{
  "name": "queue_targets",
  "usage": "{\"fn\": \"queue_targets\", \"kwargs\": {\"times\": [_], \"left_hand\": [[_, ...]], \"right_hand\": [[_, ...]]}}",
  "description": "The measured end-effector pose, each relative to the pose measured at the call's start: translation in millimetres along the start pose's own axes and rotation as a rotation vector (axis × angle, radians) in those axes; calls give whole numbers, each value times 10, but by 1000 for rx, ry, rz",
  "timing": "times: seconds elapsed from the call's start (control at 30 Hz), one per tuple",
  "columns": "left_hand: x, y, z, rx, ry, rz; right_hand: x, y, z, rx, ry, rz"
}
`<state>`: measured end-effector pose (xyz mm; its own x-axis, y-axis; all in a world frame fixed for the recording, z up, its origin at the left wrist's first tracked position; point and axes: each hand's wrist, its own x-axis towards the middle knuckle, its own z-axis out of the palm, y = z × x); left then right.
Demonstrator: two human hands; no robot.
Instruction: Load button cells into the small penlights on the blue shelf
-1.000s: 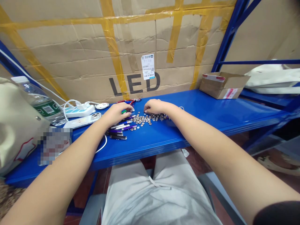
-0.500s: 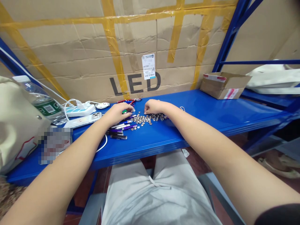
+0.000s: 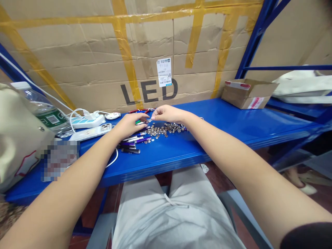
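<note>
My left hand [image 3: 129, 124] is closed around a green pen [image 3: 139, 122], which shows between the thumb and fingers. Just to its right, my right hand [image 3: 164, 114] is raised with thumb and forefinger pinched near the left fingertips. A small silvery glint shows there, seemingly a button cell like those below. Loose button cells [image 3: 158, 131] lie in a heap on the blue table under my right hand. Several pens, among them a purple pen [image 3: 142, 139] and a black pen [image 3: 131, 151], lie below my left hand. Red pens [image 3: 137, 111] lie behind the hands.
On the left are a white phone [image 3: 90, 132], a power strip [image 3: 89, 121] with cables, a plastic bottle [image 3: 52, 114] and a beige bag [image 3: 20, 131]. A small cardboard box [image 3: 246, 95] stands at the right. A large taped carton [image 3: 98, 62] closes off the back.
My right hand has lifted from the button cells and moved left, up to my left fingertips. My left hand has stayed nearly in place around the green pen.
</note>
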<state>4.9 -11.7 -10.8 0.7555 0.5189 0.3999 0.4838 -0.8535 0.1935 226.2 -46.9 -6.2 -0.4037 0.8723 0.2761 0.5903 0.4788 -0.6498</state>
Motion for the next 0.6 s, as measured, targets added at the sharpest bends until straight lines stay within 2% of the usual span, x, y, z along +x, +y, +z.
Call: {"fn": "queue_targets", "kwargs": {"times": [0.4,0.6], "left_hand": [[2,44,-5,-11,-1,16],[-1,52,-14,-22,17,-14]], "right_hand": [[-26,-136,70,2,28,43],[30,-25,58,-44,169,4]]}}
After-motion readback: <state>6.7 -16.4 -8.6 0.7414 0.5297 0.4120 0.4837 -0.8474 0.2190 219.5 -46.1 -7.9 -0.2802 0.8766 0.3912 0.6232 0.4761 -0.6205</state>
